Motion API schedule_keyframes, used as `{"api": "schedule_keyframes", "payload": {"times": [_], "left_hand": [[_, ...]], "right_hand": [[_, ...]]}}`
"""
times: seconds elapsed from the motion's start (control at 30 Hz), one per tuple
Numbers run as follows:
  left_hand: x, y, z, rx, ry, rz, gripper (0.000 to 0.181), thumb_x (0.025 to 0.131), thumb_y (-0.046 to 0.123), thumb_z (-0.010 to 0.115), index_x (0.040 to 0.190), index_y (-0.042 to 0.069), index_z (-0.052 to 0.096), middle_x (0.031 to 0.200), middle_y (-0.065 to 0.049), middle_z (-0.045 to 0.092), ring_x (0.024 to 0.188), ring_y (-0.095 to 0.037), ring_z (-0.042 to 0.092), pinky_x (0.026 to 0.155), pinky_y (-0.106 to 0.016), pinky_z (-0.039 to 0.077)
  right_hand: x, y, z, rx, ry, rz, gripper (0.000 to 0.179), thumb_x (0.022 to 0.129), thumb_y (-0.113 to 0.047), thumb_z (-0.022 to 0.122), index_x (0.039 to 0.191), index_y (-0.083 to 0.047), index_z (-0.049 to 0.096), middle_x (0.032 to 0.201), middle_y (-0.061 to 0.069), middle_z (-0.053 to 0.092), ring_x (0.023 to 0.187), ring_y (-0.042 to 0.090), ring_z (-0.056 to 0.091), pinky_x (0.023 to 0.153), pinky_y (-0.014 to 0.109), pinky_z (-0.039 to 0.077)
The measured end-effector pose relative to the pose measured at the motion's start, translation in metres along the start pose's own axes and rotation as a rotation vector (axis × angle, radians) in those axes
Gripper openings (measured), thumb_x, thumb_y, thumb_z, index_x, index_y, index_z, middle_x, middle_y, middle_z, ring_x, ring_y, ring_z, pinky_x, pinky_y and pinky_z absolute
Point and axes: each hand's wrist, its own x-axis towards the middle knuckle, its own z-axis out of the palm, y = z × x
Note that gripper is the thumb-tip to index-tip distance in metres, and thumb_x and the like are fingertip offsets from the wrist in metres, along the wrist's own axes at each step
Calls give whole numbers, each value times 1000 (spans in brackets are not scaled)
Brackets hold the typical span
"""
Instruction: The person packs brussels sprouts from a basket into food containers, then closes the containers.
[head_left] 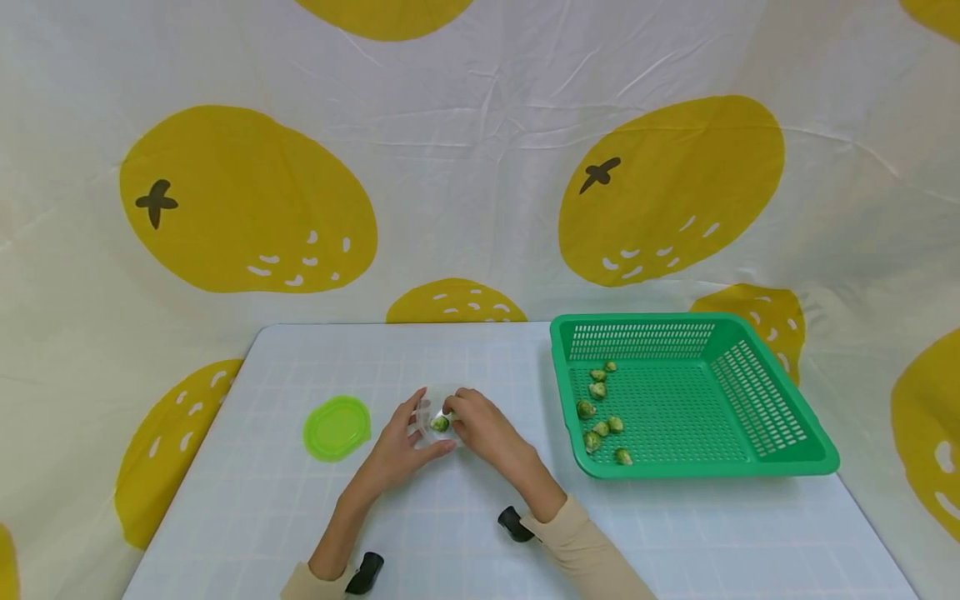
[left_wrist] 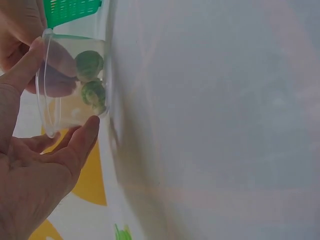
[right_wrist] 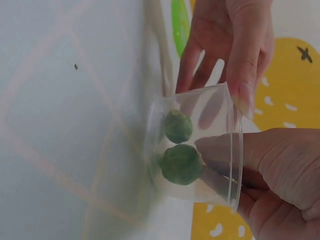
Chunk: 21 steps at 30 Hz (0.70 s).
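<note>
The left hand (head_left: 401,446) has its fingers curved around the wall of a clear container (left_wrist: 75,117), thumb near the rim, holding it mouth upward. The right hand (head_left: 482,421) reaches into that mouth, fingers bent and close together beside the larger of two green sprouts (right_wrist: 181,164); I cannot tell whether they pinch it or merely touch it.

The container is near the middle of the worktop (head_left: 442,554), with both sprouts low inside it. It should be light, smooth and easily dented by a hard squeeze, so support is best given just under the rim. The sprouts should be light, firm and roundish, apt to roll, and best pinched across their sides.

Farther out, a lime-green lid (head_left: 337,428) lies toward the left edge, and a green basket (head_left: 697,470) covers the far right corner, more sprouts along its left side.

The right fingertips are blurred through the cloudy plastic, contact under the container's base is unclear, and the worktop's near edge is cut off.
</note>
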Motion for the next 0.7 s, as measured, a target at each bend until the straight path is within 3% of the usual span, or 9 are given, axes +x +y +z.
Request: {"api": "schedule_keyframes", "payload": {"times": [0.2,0.7], "left_hand": [[0,-1,0,3,-5,9,105,85,26,88,164,10,20,164,-20,25,143,-38,36,114,-52,39],[2,0,0,-2,-8,-2,104,85,22,88,163,8,21,163,-22,25,141,-38,38,113,-50,41]], "right_hand": [[-3,3,-3,22,21,-22,17,90,8,72,105,1,71,101,11,68,95,24,64,85,33,56],[-17,1,-25,53,61,11,15,95,-6,74,110,-1,73,106,7,69,98,22,66,87,35,58]]}}
